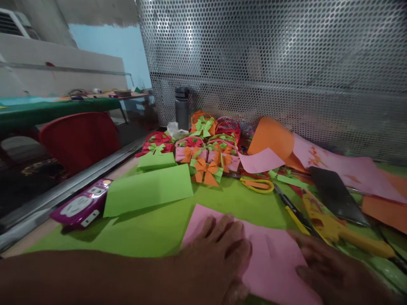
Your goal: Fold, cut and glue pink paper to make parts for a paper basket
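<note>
A sheet of pink paper (pixel 267 254) lies on the green table cover in front of me, with a faint crease right of its middle. My left hand (pixel 219 245) rests on the sheet's left part, fingers lightly bent and spread, pressing it down. At the sheet's right edge is my right hand (pixel 330 267), slightly blurred, its thumb over the paper and its forefinger by the far corner. Thumb and forefinger are apart. Beyond the left hand lies a folded light-green paper (pixel 149 188). A yellow glue gun (pixel 337 226) lies beyond the right hand.
A purple power strip (pixel 84 205) sits at the left edge. Several small paper baskets with bows (pixel 206 169) stand at the back, before a grey bottle (pixel 182 110). Yellow-handled scissors (pixel 259 185), a cutter knife (pixel 294 212), and a dark phone (pixel 337 195) lie right.
</note>
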The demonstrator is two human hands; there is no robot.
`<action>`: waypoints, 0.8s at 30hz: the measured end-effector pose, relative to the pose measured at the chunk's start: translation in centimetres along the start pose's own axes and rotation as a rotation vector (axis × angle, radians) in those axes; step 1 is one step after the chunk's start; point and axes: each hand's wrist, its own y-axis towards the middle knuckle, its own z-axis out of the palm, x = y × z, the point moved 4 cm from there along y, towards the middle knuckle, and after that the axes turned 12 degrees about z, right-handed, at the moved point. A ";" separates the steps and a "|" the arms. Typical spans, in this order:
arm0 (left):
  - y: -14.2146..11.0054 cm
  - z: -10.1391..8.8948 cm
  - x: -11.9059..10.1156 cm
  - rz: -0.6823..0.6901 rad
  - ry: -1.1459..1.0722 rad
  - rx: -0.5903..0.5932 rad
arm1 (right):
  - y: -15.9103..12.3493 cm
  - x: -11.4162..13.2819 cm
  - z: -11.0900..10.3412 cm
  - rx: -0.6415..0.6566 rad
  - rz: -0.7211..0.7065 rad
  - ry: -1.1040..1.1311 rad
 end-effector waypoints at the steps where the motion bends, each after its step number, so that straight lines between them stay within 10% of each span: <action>1: -0.1 0.1 0.0 0.009 0.000 -0.007 | 0.1 0.6 0.0 0.026 0.016 0.049; 24: -0.1 1.5 0.2 -0.005 -0.010 -0.152 | 6.5 11.0 3.0 0.581 0.016 -0.444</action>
